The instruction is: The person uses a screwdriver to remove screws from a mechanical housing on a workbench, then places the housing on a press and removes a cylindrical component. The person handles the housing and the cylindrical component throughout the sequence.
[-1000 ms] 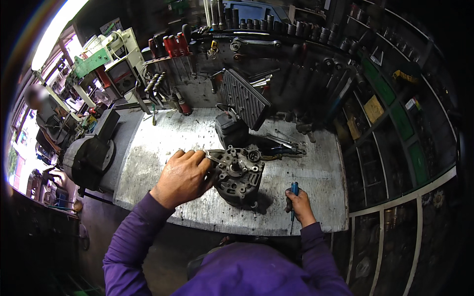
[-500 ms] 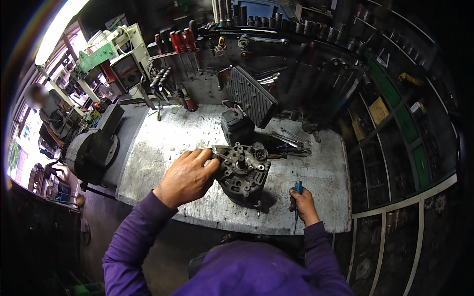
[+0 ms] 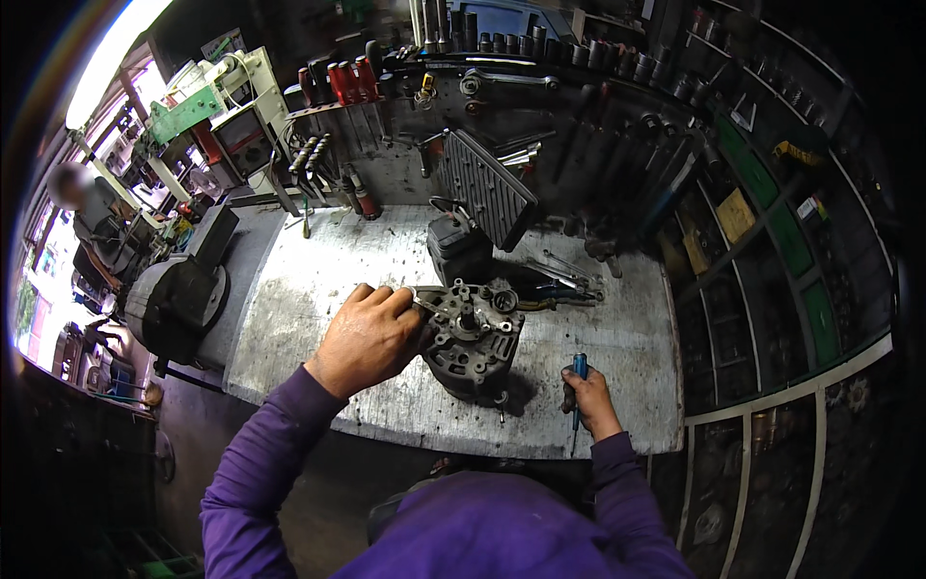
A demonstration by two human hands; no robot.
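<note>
On the scuffed pale workbench [image 3: 617, 333] stands a rounded grey metal housing [image 3: 473, 355]. The left hand [image 3: 365, 338] curls at its left edge, any grip hidden; the right hand [image 3: 593, 400] wraps around a blue-handled screwdriver [image 3: 580, 365].

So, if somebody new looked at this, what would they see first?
Probably the chunky, grimy metal machine part in the middle of the bench, with the left hand at its left side. Next might come the glowing lamp at the upper left, then the blue-handled tool in the right hand, near the bench's front edge.
</note>
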